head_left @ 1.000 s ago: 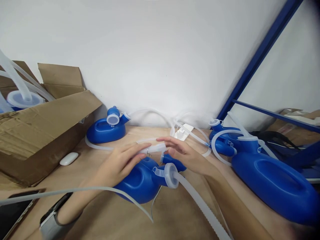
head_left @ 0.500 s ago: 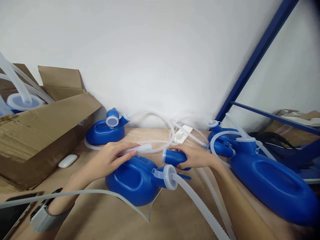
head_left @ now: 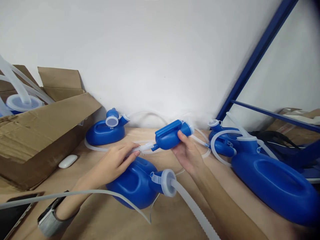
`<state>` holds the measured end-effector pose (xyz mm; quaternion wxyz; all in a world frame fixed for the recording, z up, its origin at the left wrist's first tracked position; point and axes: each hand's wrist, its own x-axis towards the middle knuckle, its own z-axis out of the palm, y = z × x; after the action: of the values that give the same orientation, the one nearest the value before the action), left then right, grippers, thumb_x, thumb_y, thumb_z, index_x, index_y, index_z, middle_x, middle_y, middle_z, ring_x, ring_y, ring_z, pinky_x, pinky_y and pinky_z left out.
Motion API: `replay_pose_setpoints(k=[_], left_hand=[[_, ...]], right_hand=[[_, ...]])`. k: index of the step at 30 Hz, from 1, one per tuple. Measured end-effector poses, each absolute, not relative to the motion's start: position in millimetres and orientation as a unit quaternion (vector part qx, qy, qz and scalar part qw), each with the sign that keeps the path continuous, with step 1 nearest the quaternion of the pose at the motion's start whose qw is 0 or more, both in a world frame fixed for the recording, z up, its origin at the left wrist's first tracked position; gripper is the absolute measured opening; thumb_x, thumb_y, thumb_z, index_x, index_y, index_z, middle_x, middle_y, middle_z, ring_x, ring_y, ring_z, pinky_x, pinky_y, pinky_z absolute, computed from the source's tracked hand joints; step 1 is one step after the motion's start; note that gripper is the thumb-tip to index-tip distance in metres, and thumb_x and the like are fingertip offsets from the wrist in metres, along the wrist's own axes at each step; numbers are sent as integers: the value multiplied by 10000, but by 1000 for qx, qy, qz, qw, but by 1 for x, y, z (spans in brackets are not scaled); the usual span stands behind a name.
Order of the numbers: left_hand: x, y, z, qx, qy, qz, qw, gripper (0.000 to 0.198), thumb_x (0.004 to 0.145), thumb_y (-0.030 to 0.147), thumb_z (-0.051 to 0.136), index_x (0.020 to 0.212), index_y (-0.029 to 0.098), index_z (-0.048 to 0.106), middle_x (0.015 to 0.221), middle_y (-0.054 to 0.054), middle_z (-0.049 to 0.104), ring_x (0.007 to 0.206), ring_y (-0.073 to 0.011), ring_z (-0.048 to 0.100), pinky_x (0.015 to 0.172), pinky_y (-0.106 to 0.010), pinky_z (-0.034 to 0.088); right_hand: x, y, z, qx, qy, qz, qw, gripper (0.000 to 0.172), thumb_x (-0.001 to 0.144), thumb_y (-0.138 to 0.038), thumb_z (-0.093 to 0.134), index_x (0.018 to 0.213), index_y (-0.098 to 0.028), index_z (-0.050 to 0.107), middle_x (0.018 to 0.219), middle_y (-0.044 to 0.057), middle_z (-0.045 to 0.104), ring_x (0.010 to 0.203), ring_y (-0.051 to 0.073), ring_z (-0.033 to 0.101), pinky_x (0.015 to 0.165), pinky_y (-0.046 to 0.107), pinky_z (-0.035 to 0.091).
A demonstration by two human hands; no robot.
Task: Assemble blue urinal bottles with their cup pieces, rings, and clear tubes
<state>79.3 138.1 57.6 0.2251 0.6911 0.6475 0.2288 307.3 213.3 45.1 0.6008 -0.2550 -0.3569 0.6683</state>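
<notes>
My left hand [head_left: 120,159] pinches the end of a clear plastic tube [head_left: 148,147], with a small wire clamp [head_left: 140,150] around it at my fingertips. In my right hand [head_left: 188,155] is a blue urinal cup [head_left: 168,137], its capped mouth to the upper right and its narrow nozzle [head_left: 155,147] pointing left. Nozzle and tube end are very close; whether they touch I cannot tell. Below my hands a blue urinal bottle [head_left: 133,188] lies on the table, and a ribbed hose [head_left: 193,206] runs from its white cap [head_left: 169,182].
Left stands an open cardboard box [head_left: 47,126] with hoses and a capped bottle inside. A white mouse [head_left: 68,161] and phone [head_left: 17,213] lie nearby. More bottles sit at back left [head_left: 105,132] and right [head_left: 272,176]. A thin cable [head_left: 100,191] crosses the foreground.
My right hand has lifted and turned the cup, so its nozzle now faces the tube end instead of its capped mouth. My left hand stays nearly in place with the tube.
</notes>
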Motion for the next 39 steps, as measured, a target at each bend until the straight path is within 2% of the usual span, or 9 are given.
replay_pose_setpoints(k=[8,11,17,23,27,30,32,36,39], left_hand=[[66,139,64,690,661,231,185,591,843,692,339,1005,236,678,902,63,674,745,123,465,729,-15,297],[65,138,65,698,654,227,184,604,844,688,345,1031,230,691,933,53,688,763,117,483,733,-13,307],[70,137,64,700,653,213,196,558,846,677,351,1071,299,694,1037,84,693,853,117,519,796,6,343],[67,136,67,708,653,201,177,591,845,695,310,1098,300,668,1062,77,686,892,98,543,826,-23,356],[63,134,68,693,675,196,163,616,843,712,281,1106,283,636,1043,71,682,858,96,530,807,-43,320],[61,133,70,692,678,185,167,608,845,713,266,1104,296,624,1006,72,672,839,102,508,805,-40,294],[60,133,69,697,677,168,166,599,845,713,268,1093,302,625,992,69,663,818,103,479,791,-45,263],[58,130,68,703,675,163,156,614,845,712,260,1101,292,628,993,50,659,787,104,446,766,-51,236],[58,129,68,698,678,178,148,664,847,714,225,1086,249,635,913,30,654,715,113,419,723,-52,230]], right_hand=[[302,205,44,-235,-328,629,664,695,690,-425,923,1291,-270,610,1375,49,644,1281,278,616,915,414,629],[303,205,44,-230,-334,626,666,683,692,-440,920,1281,-254,629,1353,61,656,1274,278,620,904,392,629],[300,202,38,-245,-358,625,649,624,684,-448,922,1200,-242,638,1324,50,668,1216,272,645,911,409,622],[316,210,43,-291,-436,611,593,660,659,-483,925,1148,-251,547,1221,43,679,1128,275,660,852,431,615],[340,220,52,-335,-572,504,554,646,626,-495,933,1077,-215,566,1027,28,669,939,217,647,817,363,577],[357,223,61,-323,-714,417,461,686,671,-460,911,1228,-212,597,1027,41,659,896,201,634,788,323,549],[364,222,64,-305,-762,404,404,740,730,-451,876,1353,-236,539,1081,51,655,903,200,643,772,316,550],[361,217,60,-278,-743,434,427,582,764,-484,848,1173,-224,526,1133,61,638,929,192,642,765,305,551],[351,213,57,-256,-722,456,453,545,771,-507,840,1086,-217,502,1018,40,631,881,170,624,740,283,541]])
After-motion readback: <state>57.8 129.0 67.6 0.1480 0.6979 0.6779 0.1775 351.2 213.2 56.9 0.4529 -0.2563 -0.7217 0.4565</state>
